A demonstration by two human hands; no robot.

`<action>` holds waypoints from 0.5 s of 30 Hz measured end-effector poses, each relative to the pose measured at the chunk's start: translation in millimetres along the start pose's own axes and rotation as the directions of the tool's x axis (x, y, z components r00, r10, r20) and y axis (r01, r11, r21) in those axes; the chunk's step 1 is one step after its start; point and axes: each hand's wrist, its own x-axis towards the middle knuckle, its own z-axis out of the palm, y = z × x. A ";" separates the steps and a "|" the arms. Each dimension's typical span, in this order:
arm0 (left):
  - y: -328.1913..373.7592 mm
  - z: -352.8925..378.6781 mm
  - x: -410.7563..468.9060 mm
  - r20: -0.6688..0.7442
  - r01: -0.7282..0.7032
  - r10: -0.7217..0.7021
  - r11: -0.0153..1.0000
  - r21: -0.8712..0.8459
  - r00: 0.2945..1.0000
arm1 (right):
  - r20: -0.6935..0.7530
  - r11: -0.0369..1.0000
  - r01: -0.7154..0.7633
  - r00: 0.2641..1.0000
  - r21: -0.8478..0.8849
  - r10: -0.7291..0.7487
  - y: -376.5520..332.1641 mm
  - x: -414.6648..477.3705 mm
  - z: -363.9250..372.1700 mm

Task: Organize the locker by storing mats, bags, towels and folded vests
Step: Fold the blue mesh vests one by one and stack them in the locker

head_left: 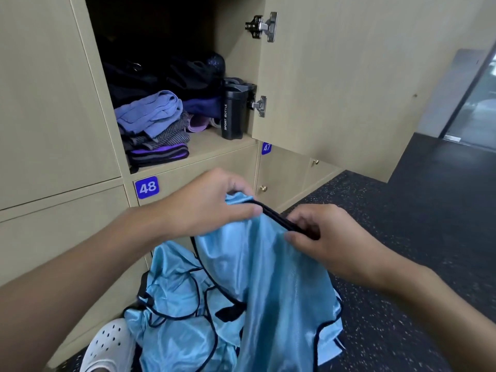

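A light blue vest (pixel 271 277) with black trim hangs in front of me, held up by its black-edged top. My left hand (pixel 212 202) pinches that edge on the left and my right hand (pixel 322 237) pinches it on the right. More light blue vests (pixel 177 304) lie crumpled on the floor below. Above, the open locker (pixel 214 146) holds a stack of folded towels (pixel 153 130) in blue, grey and purple at the left, dark bags (pixel 161 73) behind them, and rolled purple mats (pixel 201 114) at the back.
A black sport bottle (pixel 233 114) stands at the locker's right front, by the hinges. The locker door (pixel 362 76) hangs open to the right. Closed lockers 48 (pixel 147 187) and 47 (pixel 266 148) sit below. A white perforated shoe (pixel 107 342) is at the lower left on dark speckled floor (pixel 416 237).
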 end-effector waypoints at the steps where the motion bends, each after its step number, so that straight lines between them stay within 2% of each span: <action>1: -2.9 -7.4 0.1 -0.020 0.014 -0.013 1.000 0.025 1.000 | -0.002 1.000 -0.012 1.000 -0.005 0.012 2.2 -1.3 -1.9; 6: -13.3 -28.5 -2.6 -0.078 0.055 -0.043 0.985 0.166 0.996 | -0.018 0.998 -0.046 0.999 -0.032 0.046 2.7 -6.4 -6.5; 10: -4.7 -6.1 -9.4 0.009 0.007 -0.009 0.973 0.229 1.000 | -0.004 1.000 -0.007 1.000 -0.025 0.007 -7.1 -7.1 -0.3; 11: -1.5 4.1 -9.6 0.053 -0.023 0.012 0.979 0.203 0.999 | 0.002 1.000 0.013 1.000 -0.013 -0.013 -10.6 -7.3 1.6; 13: 2.5 22.7 -8.1 0.143 -0.074 0.067 0.996 0.042 0.987 | 0.005 0.998 0.039 0.999 0.042 -0.039 -16.4 -7.4 3.8; 15: 2.4 29.5 -7.0 0.145 -0.061 0.068 0.997 -0.057 0.987 | 0.011 0.996 0.026 1.000 0.086 -0.027 -17.5 -7.1 3.2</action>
